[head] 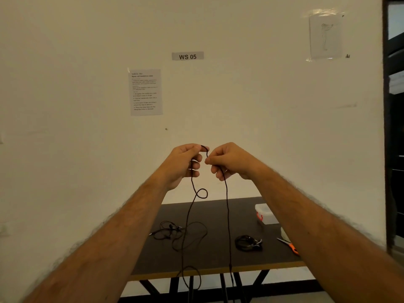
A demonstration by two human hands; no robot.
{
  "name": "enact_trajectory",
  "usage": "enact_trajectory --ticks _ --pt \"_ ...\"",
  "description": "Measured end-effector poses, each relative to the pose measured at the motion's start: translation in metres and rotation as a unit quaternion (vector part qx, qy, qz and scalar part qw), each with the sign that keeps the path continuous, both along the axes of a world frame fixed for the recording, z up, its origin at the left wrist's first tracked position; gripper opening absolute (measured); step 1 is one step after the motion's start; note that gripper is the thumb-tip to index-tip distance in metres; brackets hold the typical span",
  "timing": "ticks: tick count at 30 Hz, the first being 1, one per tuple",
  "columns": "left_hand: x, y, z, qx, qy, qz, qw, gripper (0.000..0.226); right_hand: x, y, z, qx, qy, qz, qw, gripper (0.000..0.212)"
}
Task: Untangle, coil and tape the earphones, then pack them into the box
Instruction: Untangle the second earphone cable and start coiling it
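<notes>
your left hand (184,164) and right hand (229,160) are raised in front of the wall (65,84), knuckles almost touching, each with fingers curled and pinching the dark earphone cable (227,206). a short arc of cable bridges the two pinches. from your left hand the cable drops through a small loop, from your right it hangs straight, and both strands pass the table's front edge (218,271). on the table (218,215) lie a loose tangle of earphones (170,231), a coiled set (248,243), orange-handled scissors (288,244) near the right edge and a clear plastic box (265,214) toward the back right, well apart from your hands.
</notes>
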State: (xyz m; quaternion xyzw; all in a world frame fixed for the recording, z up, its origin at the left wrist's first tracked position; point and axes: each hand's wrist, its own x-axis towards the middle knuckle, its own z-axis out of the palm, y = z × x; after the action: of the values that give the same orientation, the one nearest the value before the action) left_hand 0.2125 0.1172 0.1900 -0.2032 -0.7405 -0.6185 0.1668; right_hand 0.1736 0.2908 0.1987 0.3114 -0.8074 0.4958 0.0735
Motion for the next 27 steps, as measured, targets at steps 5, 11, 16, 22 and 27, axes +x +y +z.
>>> enact_trajectory --ticks 5,11,16,22,27 --pt "-0.003 -0.007 0.001 -0.004 -0.007 0.076 0.997 0.028 0.003 0.006 0.004 -0.136 0.017 0.024 0.990 0.006" --pt "0.000 -0.004 -0.002 -0.058 -0.032 0.024 0.998 0.032 0.010 0.007 0.014 0.032 0.011 0.052 0.998 0.026" --pt "-0.003 -0.016 -0.008 -0.066 -0.042 0.008 0.997 0.034 0.005 0.019 0.024 -0.059 0.179 -0.070 0.980 0.019" --pt "-0.004 -0.020 -0.012 -0.078 -0.058 -0.025 0.995 0.034 -0.001 0.027 0.019 -0.066 -0.027 0.056 0.996 0.021" --pt "0.000 -0.006 -0.008 -0.127 -0.036 -0.042 0.990 0.037 0.007 0.012 0.012 0.094 -0.004 0.108 0.990 0.027"
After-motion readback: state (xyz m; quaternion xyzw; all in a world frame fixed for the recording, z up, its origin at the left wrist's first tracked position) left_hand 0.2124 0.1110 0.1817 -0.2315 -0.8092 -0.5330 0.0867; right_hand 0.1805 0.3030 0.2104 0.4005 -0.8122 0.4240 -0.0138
